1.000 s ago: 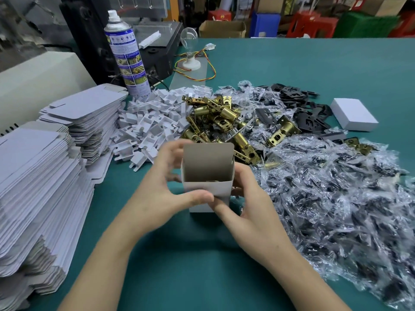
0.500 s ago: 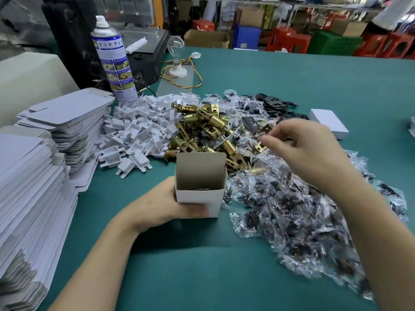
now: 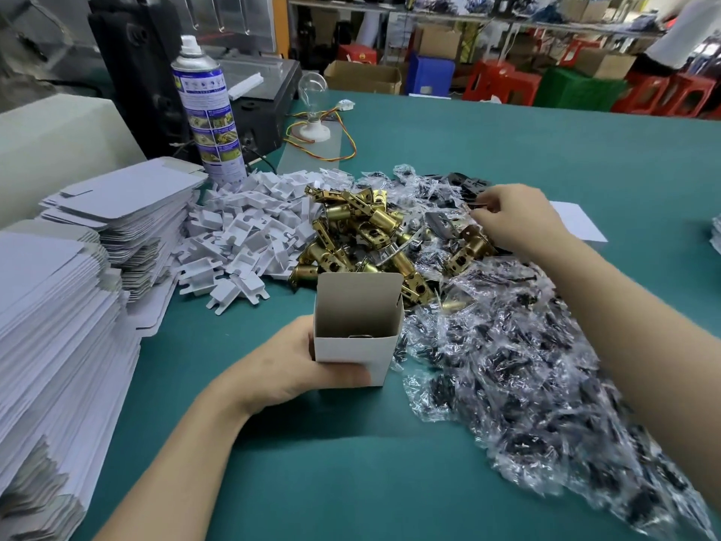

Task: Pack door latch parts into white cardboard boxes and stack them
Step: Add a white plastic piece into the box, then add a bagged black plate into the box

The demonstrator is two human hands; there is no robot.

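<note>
My left hand (image 3: 296,365) grips an open white cardboard box (image 3: 357,351) standing upright on the green table (image 3: 312,482), its top flap raised; a bit of metal shows inside. My right hand (image 3: 515,220) reaches over the far side of the parts and pinches a thin black plate at the pile of black plates (image 3: 468,185). A heap of brass latches (image 3: 363,244) lies behind the box. Clear bags of dark screws (image 3: 526,365) spread to the right. White plastic inserts (image 3: 249,244) are piled to the left of the latches.
Stacks of flat white box blanks (image 3: 58,306) fill the left edge. A spray can (image 3: 208,111), a black machine (image 3: 249,95) and a light bulb on a base (image 3: 314,99) stand at the back left. A closed white box (image 3: 581,224) lies behind my right hand.
My right hand left the box and reached out to the far black plates. My left hand kept its grip on the box. The camera tilted up.
</note>
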